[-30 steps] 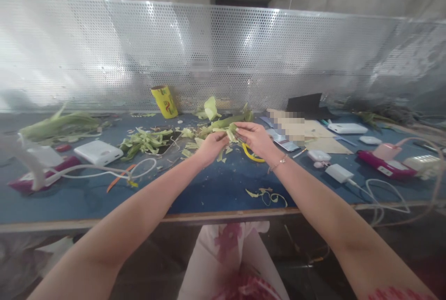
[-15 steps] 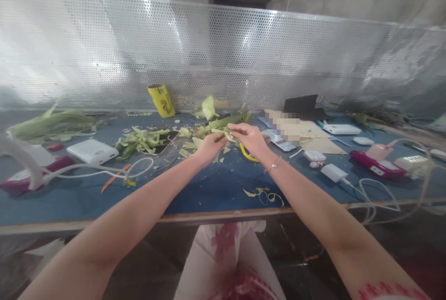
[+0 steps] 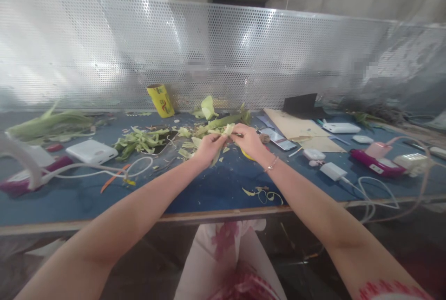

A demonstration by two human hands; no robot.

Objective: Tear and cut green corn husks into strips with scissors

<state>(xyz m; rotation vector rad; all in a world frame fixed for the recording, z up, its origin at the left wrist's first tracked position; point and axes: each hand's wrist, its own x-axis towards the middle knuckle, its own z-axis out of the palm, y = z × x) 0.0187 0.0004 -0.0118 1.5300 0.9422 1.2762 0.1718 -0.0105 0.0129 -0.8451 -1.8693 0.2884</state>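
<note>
My left hand (image 3: 208,148) and my right hand (image 3: 250,140) meet over the middle of the blue table, both with fingers pinched on a pale green strip of corn husk (image 3: 228,129). Part of the strip is hidden by my fingers. Just behind them lie more green husks (image 3: 226,121), with one pale leaf (image 3: 208,107) standing up. A heap of torn husk strips (image 3: 142,141) is to the left, partly on a dark flat sheet. Under my right hand shows a bit of something yellow (image 3: 246,154), mostly covered.
A yellow cardboard tube (image 3: 160,101) stands by the perforated metal screen (image 3: 139,49). At left are a white box-like device (image 3: 92,151), cables and a purple power strip (image 3: 17,180). To the right lie a phone (image 3: 278,139), brown paper (image 3: 296,126), a white charger (image 3: 333,171) and another purple strip (image 3: 374,164).
My hands have drawn closer together, and the husk strip between them now sticks up above my fingertips. The things on the table stay where they were.
</note>
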